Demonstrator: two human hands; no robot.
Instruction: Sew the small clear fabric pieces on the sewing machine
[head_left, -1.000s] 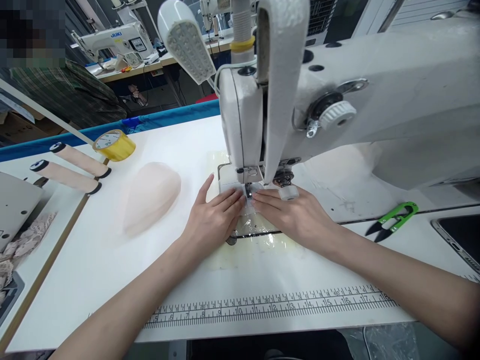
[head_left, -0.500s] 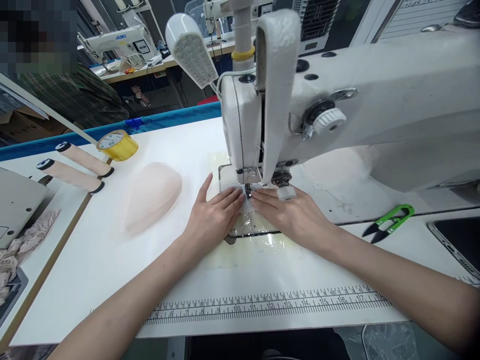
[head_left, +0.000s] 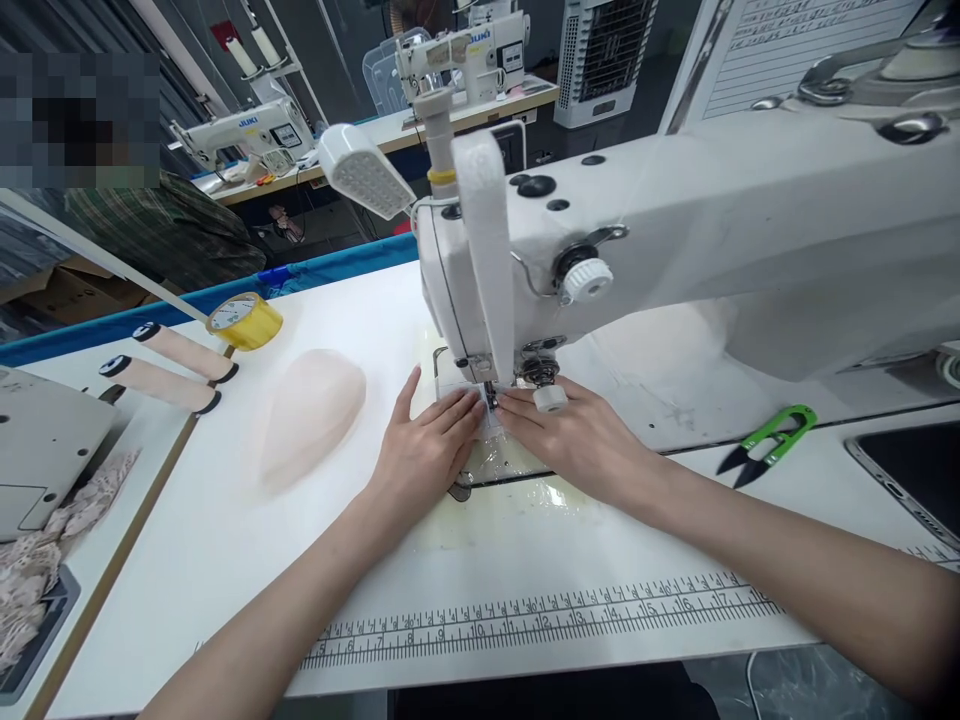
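Note:
A white sewing machine (head_left: 645,220) spans the right half of the view. Its presser foot (head_left: 491,396) stands between my fingertips, over the needle plate area taped with clear film. My left hand (head_left: 427,450) lies flat just left of the foot, fingers stretched out and thumb spread away. From the right, my right hand (head_left: 577,440) reaches in with fingers extended flat, partly behind the white knob (head_left: 550,398). Whether thin pale cloth lies under the fingertips, I cannot make out. A pale pink moulded bra cup (head_left: 315,415) rests left of my left hand.
Green thread snips (head_left: 772,442) and a phone (head_left: 911,475) lie at right. Yellow tape (head_left: 245,321), two thread cones (head_left: 161,384) and lace (head_left: 67,540) are at left. A printed ruler (head_left: 540,620) runs along the front edge. A person (head_left: 161,230) sits beyond the blue-edged table.
The camera view has shifted, so the machine head appears farther left and more of the room behind shows. Both hands keep nearly the same place beside the presser foot.

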